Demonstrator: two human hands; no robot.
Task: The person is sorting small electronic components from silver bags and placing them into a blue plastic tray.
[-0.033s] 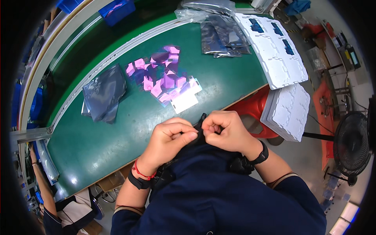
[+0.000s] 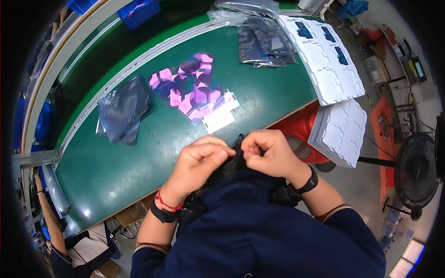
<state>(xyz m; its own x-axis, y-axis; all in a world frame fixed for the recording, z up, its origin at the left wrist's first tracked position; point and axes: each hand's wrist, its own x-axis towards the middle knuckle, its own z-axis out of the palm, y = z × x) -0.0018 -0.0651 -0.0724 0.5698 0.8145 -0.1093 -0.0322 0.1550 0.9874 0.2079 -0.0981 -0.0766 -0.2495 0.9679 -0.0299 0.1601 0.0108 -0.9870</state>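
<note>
Both hands are raised close together in front of my body, near the front edge of the green table (image 2: 116, 171). My left hand (image 2: 200, 162) pinches thumb against forefinger, its tips pointing at the other hand. Curled fingers and a bent thumb close my right hand (image 2: 269, 153). Whatever lies between the fingertips is too small or hidden to make out. Behind and below them is something black (image 2: 235, 164), perhaps cloth or a strap. Beyond the hands lie several pink-and-purple film pieces (image 2: 200, 95) and a shiny white card-like sheet (image 2: 219, 121).
Dark plastic bags lie at the left (image 2: 124, 109) and far right (image 2: 264, 44) of the table. A white moulded tray (image 2: 327, 69) holds dark parts, with stacked trays (image 2: 340, 132) below. A red stool (image 2: 296, 129) and black fan (image 2: 416, 169) stand right. Another person's arm (image 2: 52, 213) shows lower left.
My left hand has shifted slightly up and to the right, its fingers a little straighter. My right hand has risen very slightly. Things on the table have not moved.
</note>
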